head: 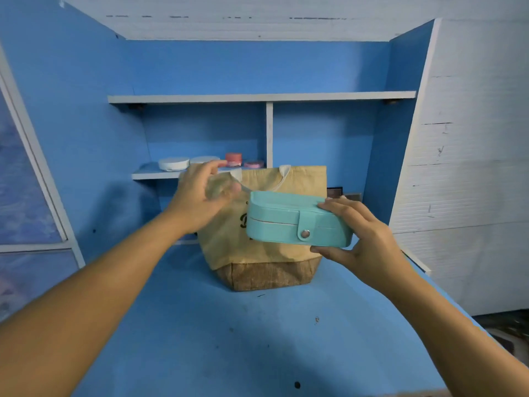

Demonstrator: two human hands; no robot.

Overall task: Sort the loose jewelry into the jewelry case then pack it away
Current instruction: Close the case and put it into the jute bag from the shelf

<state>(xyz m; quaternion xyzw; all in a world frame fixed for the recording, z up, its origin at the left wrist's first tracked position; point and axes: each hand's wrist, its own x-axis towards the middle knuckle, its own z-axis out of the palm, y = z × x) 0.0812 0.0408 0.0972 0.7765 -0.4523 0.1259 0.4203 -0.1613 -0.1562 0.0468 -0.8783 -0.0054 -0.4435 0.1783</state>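
1. On the left I see the left hand [200, 196] raised above the blue desk top [200, 325]. It is at the upper left corner of the bag, and its thumb points up. The fingers are blurred just beside a white strap handle [240, 183] - I cannot tell if they pinch it or only touch it.
2. Behind this hand there is a low white shelf board [151, 175] in the blue cabinet. On it stand two flat white round containers [173, 163], a small pink jar [234, 159] and a flat pink tin [253, 163], all in one row.
3. In the middle stands a tan woven fabric bag [257, 259] with a darker brown base. It is upright on the desk top, and dark printed letters on its front are partly hidden.
4. The teal, rounded, leather-like jewelry case [274, 224] is in the air in front of the upper part of the bag. It is closed - the strap with the metal snap button [305, 233] lies fastened over its front edge.
5. The right hand [363, 236] holds the case at its right end: the fingers lie on the lid, the thumb presses from below, so the case is clamped between them.
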